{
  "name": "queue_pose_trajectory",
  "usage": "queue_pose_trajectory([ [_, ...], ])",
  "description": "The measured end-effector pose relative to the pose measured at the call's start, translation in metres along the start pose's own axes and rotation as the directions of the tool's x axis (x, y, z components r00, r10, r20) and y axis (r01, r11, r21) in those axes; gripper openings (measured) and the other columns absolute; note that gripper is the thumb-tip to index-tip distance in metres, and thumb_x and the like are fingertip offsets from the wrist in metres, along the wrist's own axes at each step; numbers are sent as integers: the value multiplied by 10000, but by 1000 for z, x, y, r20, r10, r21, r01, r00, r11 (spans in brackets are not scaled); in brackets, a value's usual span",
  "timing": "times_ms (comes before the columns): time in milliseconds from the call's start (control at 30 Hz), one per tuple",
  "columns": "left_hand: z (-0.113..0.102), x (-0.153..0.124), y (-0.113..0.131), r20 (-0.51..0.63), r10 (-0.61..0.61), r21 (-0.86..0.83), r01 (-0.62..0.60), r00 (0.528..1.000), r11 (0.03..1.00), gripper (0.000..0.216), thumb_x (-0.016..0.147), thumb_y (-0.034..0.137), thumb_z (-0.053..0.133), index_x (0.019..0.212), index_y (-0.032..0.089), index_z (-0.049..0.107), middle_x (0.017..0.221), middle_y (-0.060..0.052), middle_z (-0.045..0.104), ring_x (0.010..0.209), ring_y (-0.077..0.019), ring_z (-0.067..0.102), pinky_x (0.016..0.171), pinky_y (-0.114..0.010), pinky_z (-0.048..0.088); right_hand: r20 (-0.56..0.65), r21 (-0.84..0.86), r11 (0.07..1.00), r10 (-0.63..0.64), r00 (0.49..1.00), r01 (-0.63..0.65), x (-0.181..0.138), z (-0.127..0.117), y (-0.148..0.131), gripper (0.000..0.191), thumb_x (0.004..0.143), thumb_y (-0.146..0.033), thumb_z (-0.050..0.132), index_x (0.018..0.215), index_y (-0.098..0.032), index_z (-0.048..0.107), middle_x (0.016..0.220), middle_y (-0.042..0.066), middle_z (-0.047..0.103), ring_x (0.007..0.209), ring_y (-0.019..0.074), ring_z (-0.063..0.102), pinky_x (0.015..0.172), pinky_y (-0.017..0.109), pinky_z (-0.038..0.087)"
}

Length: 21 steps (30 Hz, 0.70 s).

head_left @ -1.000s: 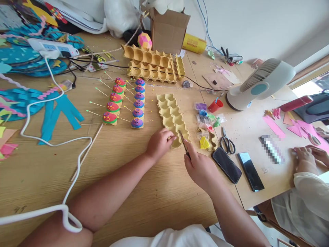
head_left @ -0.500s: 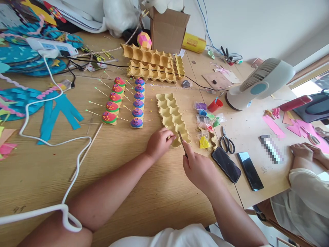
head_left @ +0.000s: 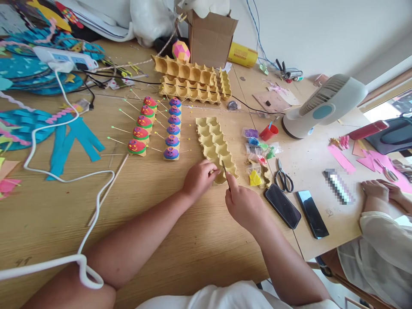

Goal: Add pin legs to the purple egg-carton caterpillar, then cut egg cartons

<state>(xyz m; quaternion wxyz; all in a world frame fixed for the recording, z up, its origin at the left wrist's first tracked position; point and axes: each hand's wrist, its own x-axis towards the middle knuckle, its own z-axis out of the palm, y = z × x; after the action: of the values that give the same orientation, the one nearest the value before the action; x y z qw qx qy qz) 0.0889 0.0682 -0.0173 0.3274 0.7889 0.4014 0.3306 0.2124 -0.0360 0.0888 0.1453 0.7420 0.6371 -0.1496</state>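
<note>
A pale yellow egg carton piece (head_left: 210,139), two cups wide, lies on the wooden table in front of me. My left hand (head_left: 198,180) is closed on its near left corner, thumb and fingers pinched at the rim. In my right hand (head_left: 244,206) is a knife (head_left: 224,166) with a narrow dark blade, the fingers wrapped round its handle. The blade's tip points away from me, over the near right cups of the carton. To the left stand a row of red-and-green painted carton cups (head_left: 140,133) and a row of purple-and-blue ones (head_left: 173,129), with thin sticks poking out.
Right of the carton are clay packets (head_left: 254,141), a red cup (head_left: 269,132), scissors (head_left: 283,177) and two phones (head_left: 283,206). A white fan (head_left: 322,107) stands behind. More egg cartons (head_left: 189,88) lie at the back. A white cable (head_left: 93,219) crosses the left side. Another person's hands (head_left: 376,189) rest at right.
My right hand and the knife have shifted slightly left and away from me along the carton. My left hand keeps its hold on the corner.
</note>
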Motion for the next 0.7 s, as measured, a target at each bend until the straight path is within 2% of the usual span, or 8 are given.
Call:
queue_pose_trajectory([
  [200,0,1,1,-4,-7,8,7,1000,1000,172,942,278,648,797,198,693,824,-20,651,751,-158,589,683,-276,403,-3,8,1000,-1,1000,1,6,-1,0,555,1041,-267,308,1581,-139,296,938,106,781,809,230,742,624,291,425],
  [433,1,1,0,4,-6,10,6,1000,1000,165,944,281,648,806,201,691,857,-21,664,756,-156,589,674,-276,400,20,3,1000,3,1000,-4,-4,2,-2,565,1041,-251,312,1590,-125,277,929,101,777,800,237,739,628,301,432],
  [700,-1,1,2,3,-13,-8,13,1000,1000,165,943,255,639,792,200,674,843,-12,655,733,-146,574,660,-274,387,42,13,1000,-8,999,8,2,-9,0,565,1033,-260,309,1585,-137,313,915,102,771,789,239,744,592,290,394],
])
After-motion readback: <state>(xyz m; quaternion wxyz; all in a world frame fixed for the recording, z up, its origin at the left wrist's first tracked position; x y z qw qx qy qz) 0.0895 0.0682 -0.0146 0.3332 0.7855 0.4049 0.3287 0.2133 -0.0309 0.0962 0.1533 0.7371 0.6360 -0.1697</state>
